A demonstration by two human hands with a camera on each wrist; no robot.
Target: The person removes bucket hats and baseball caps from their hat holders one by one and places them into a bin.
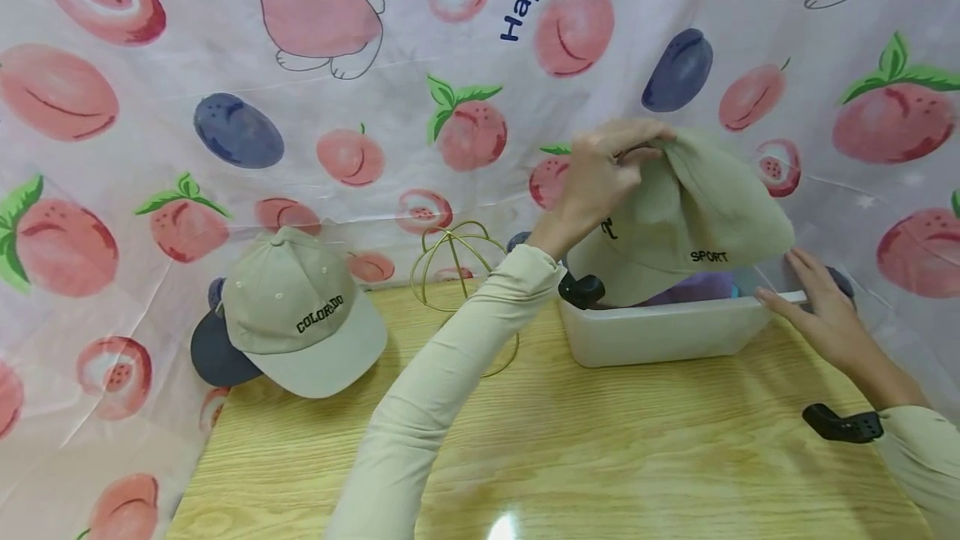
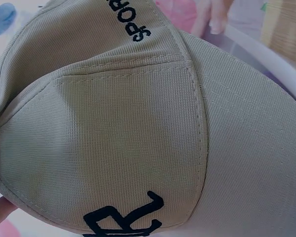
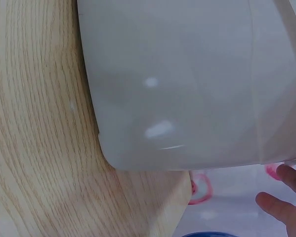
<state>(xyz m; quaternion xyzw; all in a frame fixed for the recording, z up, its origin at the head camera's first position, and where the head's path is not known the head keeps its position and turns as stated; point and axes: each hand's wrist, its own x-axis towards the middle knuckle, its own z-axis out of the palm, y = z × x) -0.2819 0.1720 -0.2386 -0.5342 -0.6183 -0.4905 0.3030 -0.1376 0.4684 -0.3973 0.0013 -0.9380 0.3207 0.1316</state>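
A beige baseball cap (image 1: 712,198) with dark "SPORT" lettering hangs by its crown from my left hand (image 1: 600,173), which pinches the fabric. Its brim dips at the left end of a white plastic bin (image 1: 660,336). Close up in the left wrist view, the cap (image 2: 128,128) shows a dark embroidered letter on its front panel, and only fingertips appear at the left edge. My right hand (image 1: 828,319) rests at the bin's right end, fingers extended near the rim. Purple fabric (image 1: 697,287) shows inside the bin, partly hidden by the cap.
On the wooden table (image 1: 600,448), a beige "COLORADO" cap (image 1: 292,298) stands at the left, overlapping a dark navy cap (image 1: 221,348). A gold wire cap stand (image 1: 452,252) is between it and the bin, partly behind my left arm. A fruit-patterned cloth (image 1: 300,165) hangs behind.
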